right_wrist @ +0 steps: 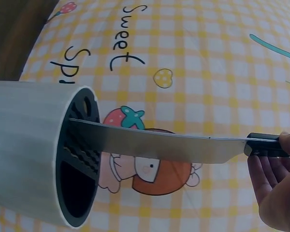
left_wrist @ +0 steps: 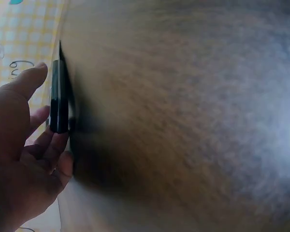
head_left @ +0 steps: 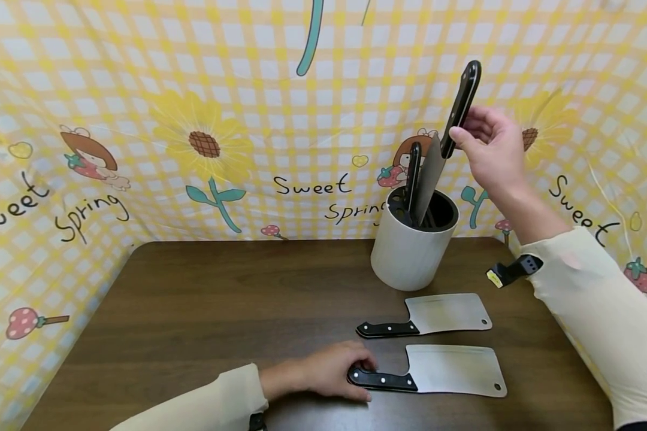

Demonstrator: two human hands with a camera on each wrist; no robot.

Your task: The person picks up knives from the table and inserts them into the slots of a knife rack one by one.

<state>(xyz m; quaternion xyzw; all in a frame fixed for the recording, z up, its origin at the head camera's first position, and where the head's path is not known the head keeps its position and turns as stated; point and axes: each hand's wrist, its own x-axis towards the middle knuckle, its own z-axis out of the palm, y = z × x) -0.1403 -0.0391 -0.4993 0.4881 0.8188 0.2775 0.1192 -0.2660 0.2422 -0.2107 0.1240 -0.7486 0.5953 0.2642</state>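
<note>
At the upper right in the head view, my right hand (head_left: 493, 146) pinches the black handle (head_left: 460, 108) of a long knife between thumb and fingers. Its broad blade (right_wrist: 164, 142) slants down, the tip end inside a white round knife holder (head_left: 412, 257). Beside that blade, another black handle (head_left: 413, 173) stands up from the holder. My left hand (head_left: 329, 368) rests on the table around the handle end of the nearer cleaver (head_left: 455, 370), which lies flat. In the left wrist view, the thumb stays apart from the cleaver handle (left_wrist: 59, 99) while loosely bent fingers touch its end.
A second cleaver (head_left: 447, 314) lies flat between the nearer one and the holder, handle to the left. The brown wooden table (head_left: 210, 299) stretches to the left. A yellow checked cloth (head_left: 302, 131) covers the walls behind and at the sides.
</note>
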